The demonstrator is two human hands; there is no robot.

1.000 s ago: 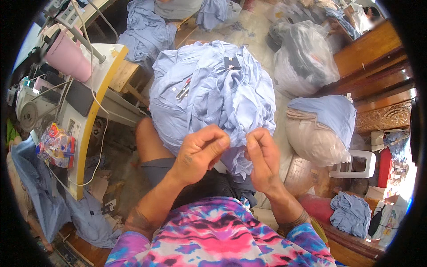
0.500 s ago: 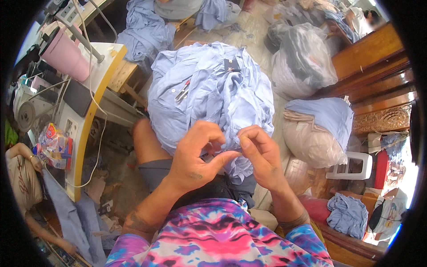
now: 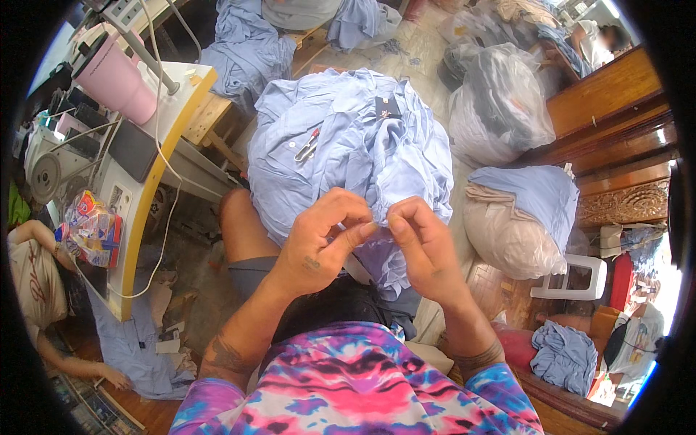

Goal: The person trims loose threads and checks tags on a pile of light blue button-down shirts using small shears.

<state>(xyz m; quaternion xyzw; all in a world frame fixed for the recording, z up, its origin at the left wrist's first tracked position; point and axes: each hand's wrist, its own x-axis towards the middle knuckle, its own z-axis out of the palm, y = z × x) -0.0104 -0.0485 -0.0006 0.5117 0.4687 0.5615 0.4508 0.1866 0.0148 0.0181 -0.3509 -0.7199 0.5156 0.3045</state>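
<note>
A light blue shirt [image 3: 341, 156] lies spread over a rounded bundle in front of me, with a dark neck label [image 3: 387, 108] near its far side. Small thread snips [image 3: 307, 145] with a red part rest on the cloth, left of the middle. At the near edge of the bundle, my left hand [image 3: 322, 239] pinches thumb to fingertips. Just beside it, nearly touching, my right hand [image 3: 424, 250] is closed in a similar pinch. Whatever is between the fingertips is too small to make out. Shirt cloth hangs down behind and below both hands.
To the left stands a yellow-edged work table [image 3: 156, 188] with a pink tumbler [image 3: 119, 80] and a hanging cable. A co-worker's hand [image 3: 114, 377] is near blue cloth at lower left. Plastic-wrapped bundles [image 3: 500, 109] and a white stool [image 3: 573, 279] stand on the right.
My left thumb has risen to meet its fingertips, and that hand has come closer to the right one. At lower left, the co-worker's arm and the blue cloth have shifted.
</note>
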